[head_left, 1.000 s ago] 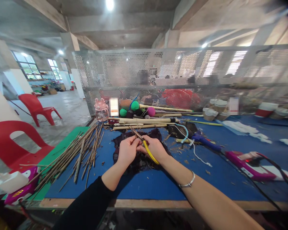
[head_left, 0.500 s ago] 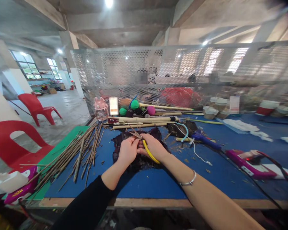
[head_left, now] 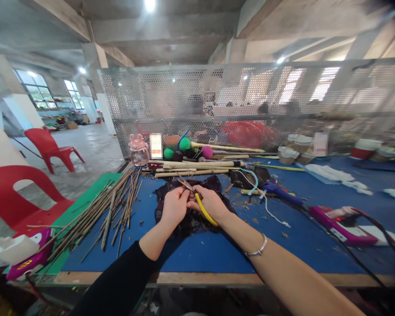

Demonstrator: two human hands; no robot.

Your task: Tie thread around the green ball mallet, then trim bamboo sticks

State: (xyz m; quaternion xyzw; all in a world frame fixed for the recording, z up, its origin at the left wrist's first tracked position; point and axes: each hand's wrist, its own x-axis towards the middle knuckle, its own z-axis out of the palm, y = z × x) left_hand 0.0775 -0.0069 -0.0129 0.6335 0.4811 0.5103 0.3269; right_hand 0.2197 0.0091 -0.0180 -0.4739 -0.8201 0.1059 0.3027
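In the middle of the table, my right hand (head_left: pixel 210 202) is closed around a pair of yellow-handled scissors (head_left: pixel 205 210). Their metal blades point up and left, over the fingertips of my left hand (head_left: pixel 175 203). That left hand is closed too, its fingers pinched together close to the blades; what they pinch is too small to make out. Both hands are above a crumpled dark cloth (head_left: pixel 192 224), which looks like thin black fabric. Thin twig-like tips stick out just beyond the blades.
Brown sticks (head_left: pixel 98 210) lie heaped to the left on a green board (head_left: pixel 69 215). Bamboo rods (head_left: pixel 197 169) and yarn balls (head_left: pixel 184 144) are at the back, before a perforated metal screen (head_left: pixel 158 96). A blue glue gun (head_left: pixel 283 194) and a purple power strip (head_left: pixel 342 226) lie to the right.
Both hands stay over the dark cloth with only slight shifts. The scissors and my right hand have moved a touch to the left.
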